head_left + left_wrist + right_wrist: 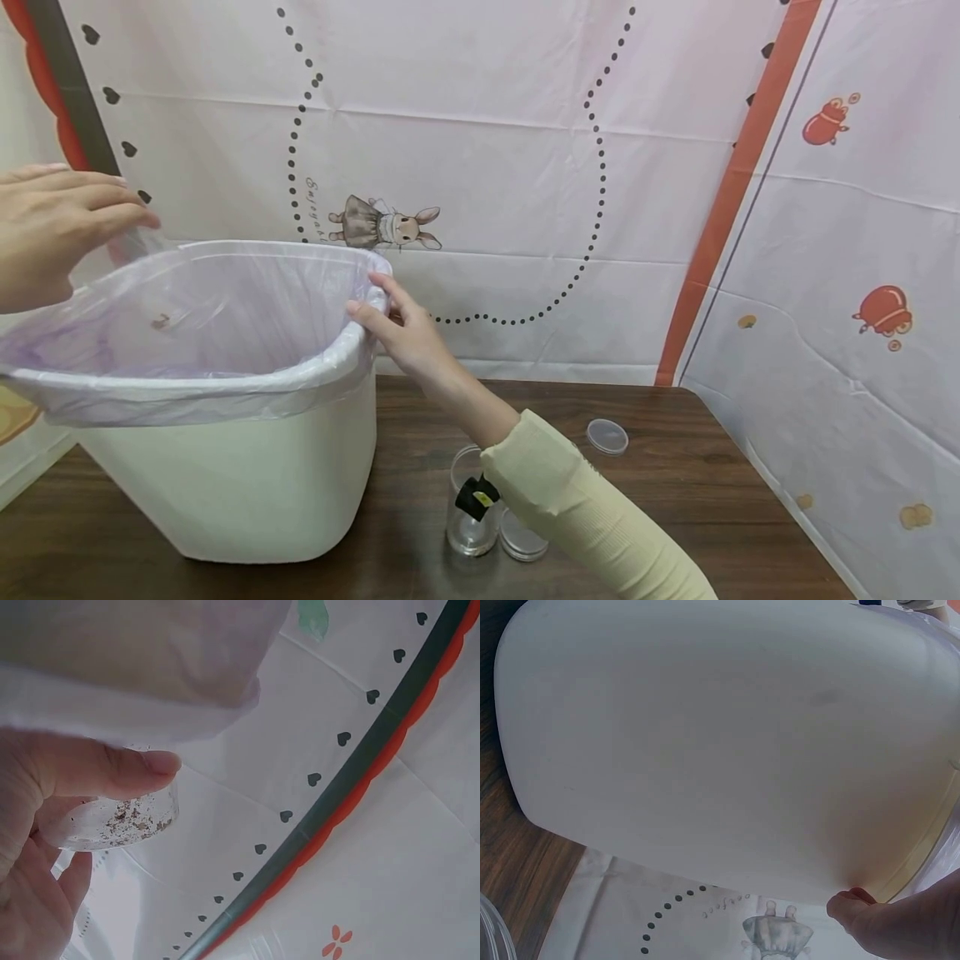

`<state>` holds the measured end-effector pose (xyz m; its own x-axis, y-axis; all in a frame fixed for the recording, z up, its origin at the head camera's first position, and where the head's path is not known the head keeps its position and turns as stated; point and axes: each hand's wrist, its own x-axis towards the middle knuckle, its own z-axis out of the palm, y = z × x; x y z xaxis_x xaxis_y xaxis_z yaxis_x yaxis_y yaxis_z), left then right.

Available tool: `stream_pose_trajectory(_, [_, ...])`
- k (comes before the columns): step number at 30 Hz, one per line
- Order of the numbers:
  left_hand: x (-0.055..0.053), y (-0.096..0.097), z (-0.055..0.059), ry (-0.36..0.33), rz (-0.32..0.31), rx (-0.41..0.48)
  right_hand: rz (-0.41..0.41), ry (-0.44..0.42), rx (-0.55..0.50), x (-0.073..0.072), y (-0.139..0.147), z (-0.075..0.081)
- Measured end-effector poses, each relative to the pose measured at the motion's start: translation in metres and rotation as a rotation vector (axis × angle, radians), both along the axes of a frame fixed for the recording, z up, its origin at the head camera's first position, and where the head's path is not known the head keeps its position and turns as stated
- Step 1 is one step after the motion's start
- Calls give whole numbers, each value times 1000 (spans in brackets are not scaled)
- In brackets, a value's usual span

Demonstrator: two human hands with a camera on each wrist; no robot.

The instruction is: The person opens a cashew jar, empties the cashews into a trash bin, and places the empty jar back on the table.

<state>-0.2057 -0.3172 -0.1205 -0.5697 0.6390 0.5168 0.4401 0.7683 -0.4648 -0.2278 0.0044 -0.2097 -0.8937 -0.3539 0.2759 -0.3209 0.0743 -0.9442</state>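
Note:
A white trash bin (247,483), lined with a translucent purplish bag (210,400) folded over its rim, stands on the table. My left hand (67,233) is raised at the bin's left side and holds a clear container (142,814) between thumb and fingers. Brown specks cling inside that container; the hand hides part of it. At the bin's right far corner my right hand (405,333) grips the bagged rim, thumb on the near side. Inside the bag, a small brown bit (161,321) shows.
Right of the bin, a clear jar (471,537) stands upright, partly behind the right wrist's black camera (477,497). Beside it lies a round clear lid (522,537); another lid (607,436) lies farther back. A printed cloth (480,183) hangs behind the dark wooden table (420,425).

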Motion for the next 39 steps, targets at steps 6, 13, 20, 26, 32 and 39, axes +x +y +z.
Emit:
stream_pose_trajectory(6, [2,4,0,15,-6,20,3,0,11,1,0,0])
stream_pose_trajectory(13, [0,2,-3,15,6,55,20,-9,-2,0,1,1])
stream_pose_trajectory(20, [-2,-8,-5,19,36,104,17,-11,66,-1,6,2])
stream_pose_trajectory(26, [-4,-15,-10,65,-10,200,35,-2,78,-2,11,1])
stream_pose_trajectory(32, [-8,-26,-21,93,-28,343,47,-9,33,-3,21,-1])
stream_pose_trajectory(39, [-1,-18,-30,60,-46,539,62,-30,-39,-8,39,-1])
